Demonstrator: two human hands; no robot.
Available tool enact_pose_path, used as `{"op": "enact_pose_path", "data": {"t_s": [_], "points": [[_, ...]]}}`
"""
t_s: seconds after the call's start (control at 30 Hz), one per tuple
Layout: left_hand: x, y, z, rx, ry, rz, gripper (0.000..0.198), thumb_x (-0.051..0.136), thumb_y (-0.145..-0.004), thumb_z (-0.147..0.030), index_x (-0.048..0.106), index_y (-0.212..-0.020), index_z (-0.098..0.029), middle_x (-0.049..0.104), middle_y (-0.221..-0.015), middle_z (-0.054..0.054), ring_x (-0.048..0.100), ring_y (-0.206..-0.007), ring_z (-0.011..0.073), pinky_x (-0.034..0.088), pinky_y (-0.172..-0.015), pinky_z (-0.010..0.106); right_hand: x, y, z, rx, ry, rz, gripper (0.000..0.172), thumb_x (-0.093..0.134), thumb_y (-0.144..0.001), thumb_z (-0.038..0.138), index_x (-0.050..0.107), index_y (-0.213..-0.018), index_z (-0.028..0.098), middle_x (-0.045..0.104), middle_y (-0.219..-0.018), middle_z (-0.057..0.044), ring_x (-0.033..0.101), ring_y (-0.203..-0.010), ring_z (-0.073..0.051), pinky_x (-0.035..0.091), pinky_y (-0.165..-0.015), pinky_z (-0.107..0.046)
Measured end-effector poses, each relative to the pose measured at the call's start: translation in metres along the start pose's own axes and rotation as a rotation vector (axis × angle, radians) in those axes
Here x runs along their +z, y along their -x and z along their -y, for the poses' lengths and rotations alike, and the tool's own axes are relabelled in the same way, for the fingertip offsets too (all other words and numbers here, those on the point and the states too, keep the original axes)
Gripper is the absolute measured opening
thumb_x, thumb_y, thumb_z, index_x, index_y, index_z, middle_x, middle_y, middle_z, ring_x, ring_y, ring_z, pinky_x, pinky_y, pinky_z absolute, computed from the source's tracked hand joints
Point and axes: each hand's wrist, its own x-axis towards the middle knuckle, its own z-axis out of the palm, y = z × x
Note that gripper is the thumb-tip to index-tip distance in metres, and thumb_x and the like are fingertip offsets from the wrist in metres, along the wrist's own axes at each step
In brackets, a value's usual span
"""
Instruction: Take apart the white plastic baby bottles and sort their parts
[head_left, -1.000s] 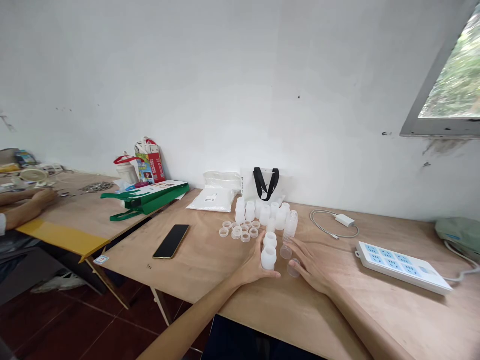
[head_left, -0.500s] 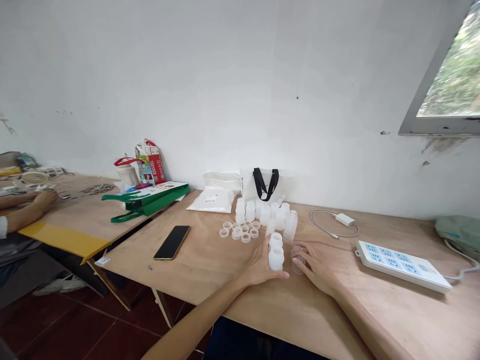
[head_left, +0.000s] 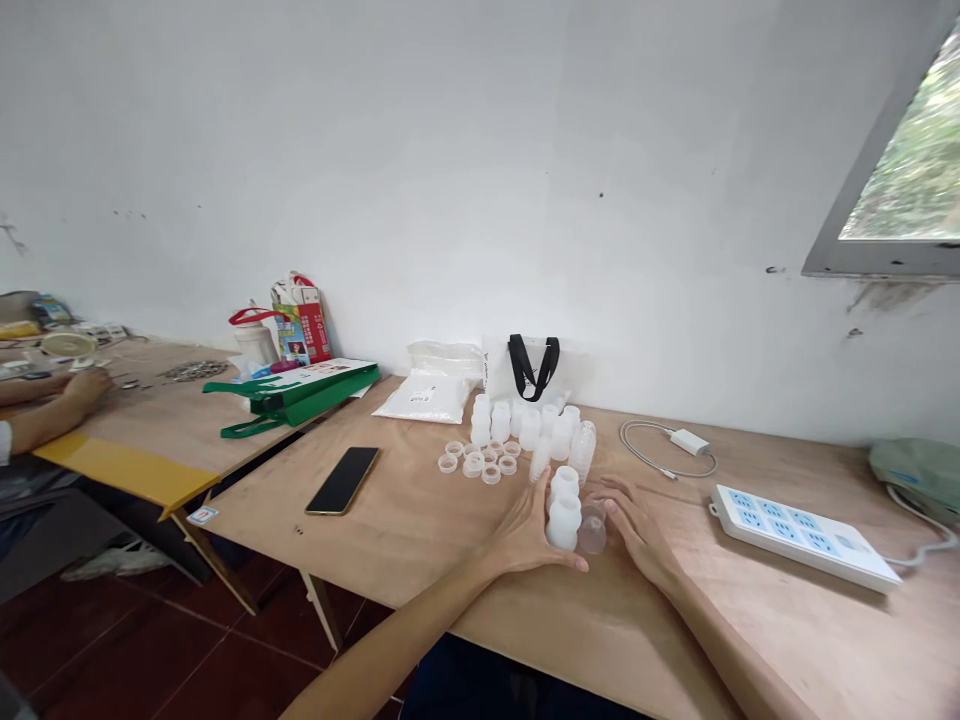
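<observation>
Several milky white plastic bottles (head_left: 564, 522) stand close together, one behind another, near the front of the table. My left hand (head_left: 521, 535) is cupped along their left side, thumb reaching past the front and fingers apart, touching but not closed round them. A clear plastic cup-like piece (head_left: 592, 530) stands against their right side. My right hand (head_left: 634, 520) lies just right of it with fingers stretched, the fingertips at its edge. Behind are more white bottles (head_left: 529, 430), two stacks of clear cup-like pieces (head_left: 583, 450) and several translucent rings (head_left: 490, 473).
A black phone (head_left: 343, 481) lies left. White plastic packets (head_left: 424, 397) and a bag with black handles (head_left: 534, 365) are by the wall. To the right are a charger with cable (head_left: 689, 441) and a power strip (head_left: 802, 535). Another person's hand (head_left: 88, 387) rests at the left table.
My left hand has slid the front white bottles slightly right, up against the clear piece. My right hand's fingers have come off the clear piece and moved right.
</observation>
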Motion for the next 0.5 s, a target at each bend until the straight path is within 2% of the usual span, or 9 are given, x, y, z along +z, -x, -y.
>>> {"op": "enact_pose_path", "data": {"t_s": [0.03, 0.1, 0.2, 0.27, 0.37, 0.5], "points": [[-0.003, 0.002, 0.002, 0.009, -0.001, -0.016, 0.141, 0.087, -0.053, -0.066, 0.005, -0.161, -0.026, 0.023, -0.162, 0.018, 0.029, -0.146, 0.0421, 0.030, -0.116, 0.057, -0.001, -0.001, -0.002, 0.009, -0.009, -0.042, 0.044, 0.035, -0.101, 0.055, 0.070, -0.105, 0.029, 0.057, -0.132, -0.007, 0.050, -0.130, -0.027, 0.039, -0.113, -0.048], [-0.010, 0.004, 0.007, 0.042, -0.003, -0.109, 0.117, 0.079, -0.069, -0.064, 0.016, -0.158, -0.024, 0.037, -0.154, 0.018, 0.040, -0.139, 0.0377, 0.034, -0.113, 0.054, -0.002, -0.003, -0.006, 0.031, -0.026, -0.128, 0.046, 0.033, -0.101, 0.056, 0.069, -0.104, 0.028, 0.059, -0.128, -0.007, 0.051, -0.127, -0.026, 0.038, -0.113, -0.047], [-0.023, -0.004, 0.014, 0.038, 0.013, -0.371, 0.058, 0.052, -0.096, -0.053, 0.038, -0.144, -0.023, 0.055, -0.132, 0.012, 0.052, -0.123, 0.0269, 0.040, -0.108, 0.046, -0.001, -0.008, -0.013, 0.076, -0.049, -0.255, 0.048, 0.031, -0.100, 0.058, 0.067, -0.102, 0.026, 0.061, -0.123, -0.008, 0.053, -0.123, -0.025, 0.039, -0.111, -0.046], [-0.031, -0.017, 0.018, -0.003, 0.003, -0.527, 0.037, 0.044, -0.101, -0.045, 0.049, -0.130, -0.023, 0.058, -0.122, 0.009, 0.054, -0.117, 0.0237, 0.042, -0.105, 0.042, -0.001, -0.013, -0.017, 0.101, -0.060, -0.323, 0.048, 0.031, -0.101, 0.058, 0.066, -0.103, 0.025, 0.064, -0.119, -0.008, 0.055, -0.118, -0.025, 0.039, -0.109, -0.046], [-0.039, -0.043, 0.019, -0.049, -0.053, -0.566, 0.031, 0.058, -0.094, -0.038, 0.054, -0.120, -0.022, 0.058, -0.120, 0.008, 0.055, -0.116, 0.0243, 0.044, -0.102, 0.041, 0.001, -0.022, -0.023, 0.118, -0.056, -0.370, 0.049, 0.031, -0.100, 0.059, 0.065, -0.103, 0.024, 0.066, -0.112, -0.008, 0.058, -0.112, -0.026, 0.041, -0.105, -0.047], [-0.040, -0.069, 0.018, -0.050, -0.057, -0.465, 0.053, 0.074, -0.082, -0.038, 0.054, -0.128, -0.022, 0.056, -0.130, 0.011, 0.054, -0.122, 0.0272, 0.044, -0.103, 0.042, 0.002, -0.031, -0.029, 0.101, -0.026, -0.404, 0.050, 0.031, -0.100, 0.060, 0.065, -0.102, 0.024, 0.068, -0.108, -0.008, 0.059, -0.109, -0.027, 0.042, -0.101, -0.046]]}}
